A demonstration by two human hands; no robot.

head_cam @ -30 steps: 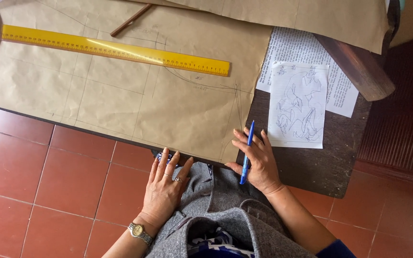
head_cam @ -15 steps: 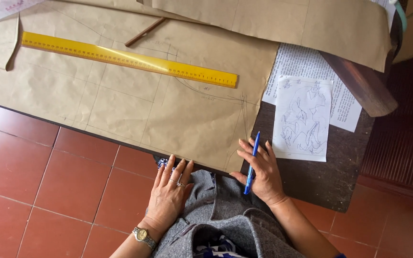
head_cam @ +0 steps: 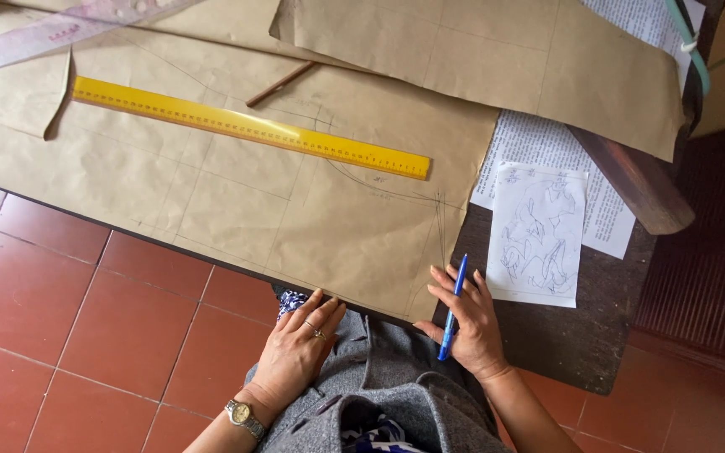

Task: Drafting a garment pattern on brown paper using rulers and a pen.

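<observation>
Red floor tiles [head_cam: 86, 310] run under a dark wooden table [head_cam: 572, 335] spread with brown pattern paper [head_cam: 295, 210]. On the paper lies a long yellow ruler [head_cam: 249, 127], slanted, with a thin brown stick [head_cam: 280, 84] just above it. A white sketch sheet [head_cam: 539, 233] rests on printed pages [head_cam: 539, 143] at the table's right. The right hand [head_cam: 467, 323] lies at the paper's near corner, fingers closed loosely on a blue pen [head_cam: 452, 307]. The left hand [head_cam: 299, 352] lies flat and spread on grey cloth [head_cam: 379, 386], fingertips at the table's edge, holding nothing
</observation>
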